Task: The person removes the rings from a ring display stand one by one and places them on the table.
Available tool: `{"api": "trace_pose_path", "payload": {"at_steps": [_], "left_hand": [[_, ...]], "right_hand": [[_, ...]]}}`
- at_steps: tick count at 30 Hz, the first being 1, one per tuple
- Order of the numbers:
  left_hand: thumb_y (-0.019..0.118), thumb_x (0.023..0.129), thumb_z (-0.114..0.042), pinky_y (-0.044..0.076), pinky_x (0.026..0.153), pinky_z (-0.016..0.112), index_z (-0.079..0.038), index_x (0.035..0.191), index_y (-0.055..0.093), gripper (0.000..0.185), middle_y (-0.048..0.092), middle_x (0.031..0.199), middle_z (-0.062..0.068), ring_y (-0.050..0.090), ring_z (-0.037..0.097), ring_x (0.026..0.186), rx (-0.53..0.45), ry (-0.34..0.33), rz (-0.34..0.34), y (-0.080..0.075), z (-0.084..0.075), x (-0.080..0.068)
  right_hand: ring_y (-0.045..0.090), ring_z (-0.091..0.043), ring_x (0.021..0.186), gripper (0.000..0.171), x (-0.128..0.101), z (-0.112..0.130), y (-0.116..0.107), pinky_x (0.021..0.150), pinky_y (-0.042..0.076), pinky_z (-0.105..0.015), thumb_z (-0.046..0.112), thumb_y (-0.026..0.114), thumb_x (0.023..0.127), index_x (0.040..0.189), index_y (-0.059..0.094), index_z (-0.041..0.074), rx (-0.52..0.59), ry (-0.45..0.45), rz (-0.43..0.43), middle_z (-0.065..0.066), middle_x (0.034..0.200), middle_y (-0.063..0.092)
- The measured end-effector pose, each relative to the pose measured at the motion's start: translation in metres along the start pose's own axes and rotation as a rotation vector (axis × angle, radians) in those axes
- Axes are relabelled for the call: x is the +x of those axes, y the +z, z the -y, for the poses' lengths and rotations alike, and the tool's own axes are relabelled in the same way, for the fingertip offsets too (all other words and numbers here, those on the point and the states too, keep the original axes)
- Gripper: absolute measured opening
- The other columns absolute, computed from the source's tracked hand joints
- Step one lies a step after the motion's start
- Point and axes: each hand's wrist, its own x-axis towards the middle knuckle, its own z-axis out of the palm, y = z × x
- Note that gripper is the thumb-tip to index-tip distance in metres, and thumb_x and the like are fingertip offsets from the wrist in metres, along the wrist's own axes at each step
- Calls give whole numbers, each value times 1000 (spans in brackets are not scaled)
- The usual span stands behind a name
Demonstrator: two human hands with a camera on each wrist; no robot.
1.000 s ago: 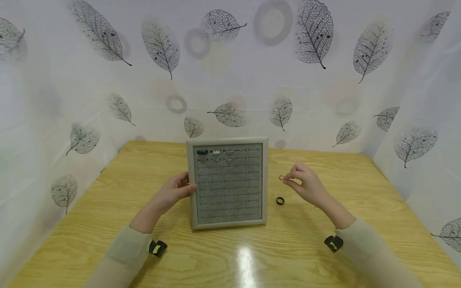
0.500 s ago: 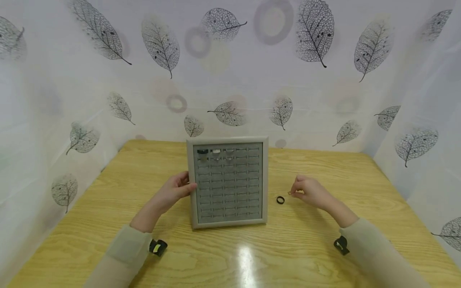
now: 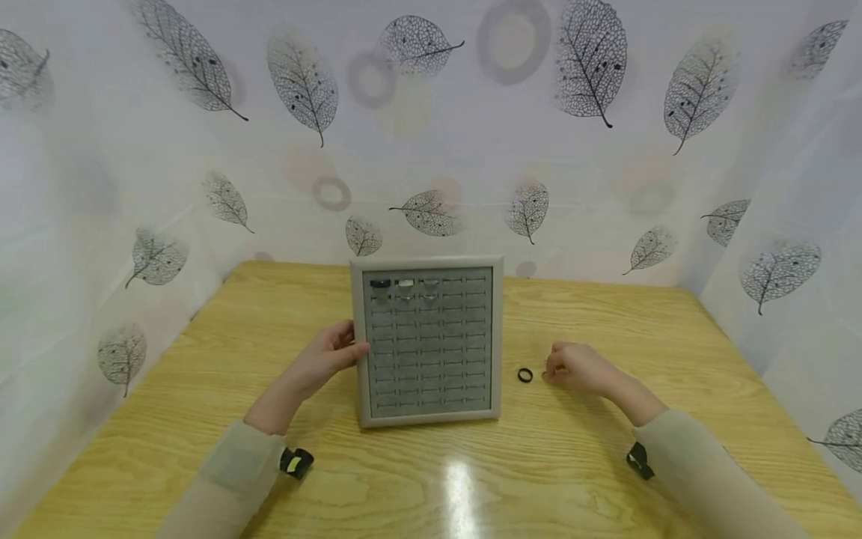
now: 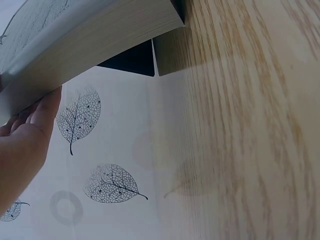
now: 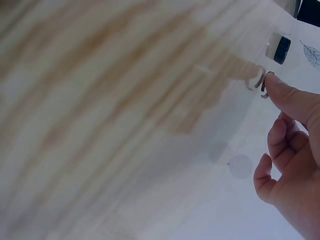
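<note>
My left hand grips the left edge of a framed grey ring display board, thumb on the front of the frame. The board stands leaning on the table. Several rings sit in its two top rows at the left, among them a black ring and a white ring. Low over the table, my right hand pinches a thin, copper-coloured ring between thumb and finger. Whether this ring touches the table I cannot tell. Just left of that hand lies a loose black ring.
The wooden table is glossy and shows reflections. Behind and at both sides hangs a white curtain with a leaf print. A dark support shows behind the board in the left wrist view.
My right hand has come down toward the table and nearer to me, with the thin ring in its fingers. My left hand and the board have stayed in place.
</note>
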Motion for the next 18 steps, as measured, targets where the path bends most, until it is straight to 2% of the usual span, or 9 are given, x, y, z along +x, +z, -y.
{"api": "trace_pose_path", "payload": {"at_steps": [6,13,18], "left_hand": [[52,91,-18,42,87,35,7,134,25,56,42,122,24,47,25,108,3,-1,-1,0,0,0],[51,91,-16,42,87,34,8,133,25,55,42,122,24,47,23,107,-5,5,0,1,-2,-1],[52,91,-16,42,87,34,8,133,25,55,42,122,24,48,22,106,-9,6,-3,1,-2,-1]], "right_hand": [[55,-12,68,10,0,-4,2,62,48,-25,3,70,73,72,65,12,12,-16,34,6,73,50],[54,-12,67,11,0,-6,1,61,48,-26,1,69,73,72,65,11,4,-65,17,5,73,50],[53,-11,66,12,-1,-6,0,60,47,-26,2,69,73,72,65,13,-9,-44,14,6,73,49]]}}
